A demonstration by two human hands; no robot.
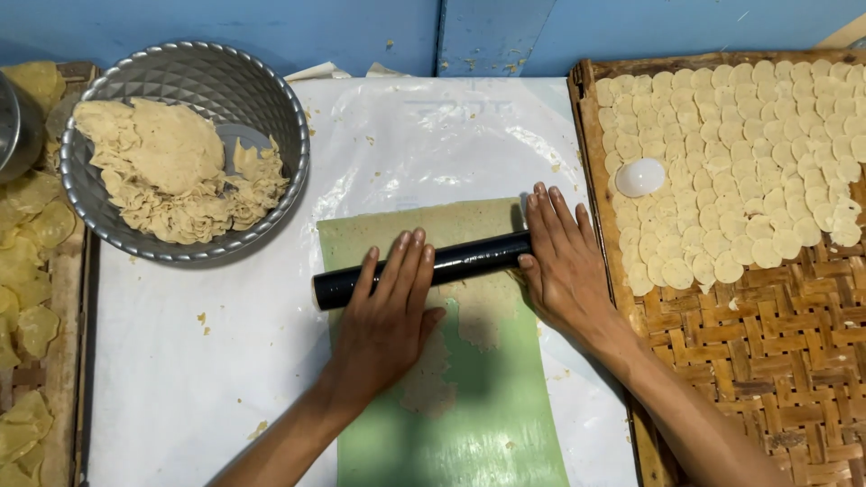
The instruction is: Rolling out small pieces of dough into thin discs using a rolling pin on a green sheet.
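A black rolling pin lies across a green mat in the middle of the work surface. Thin tan dough is spread on the mat under and beyond the pin, with ragged patches nearer me. My left hand lies flat on the pin's left half, fingers stretched out. My right hand lies flat over the pin's right end, fingers pointing away from me.
A metal bowl of dough scraps stands at the back left. A woven bamboo tray on the right holds several rows of round dough discs and a white round cutter. More dough pieces lie on a tray at the far left.
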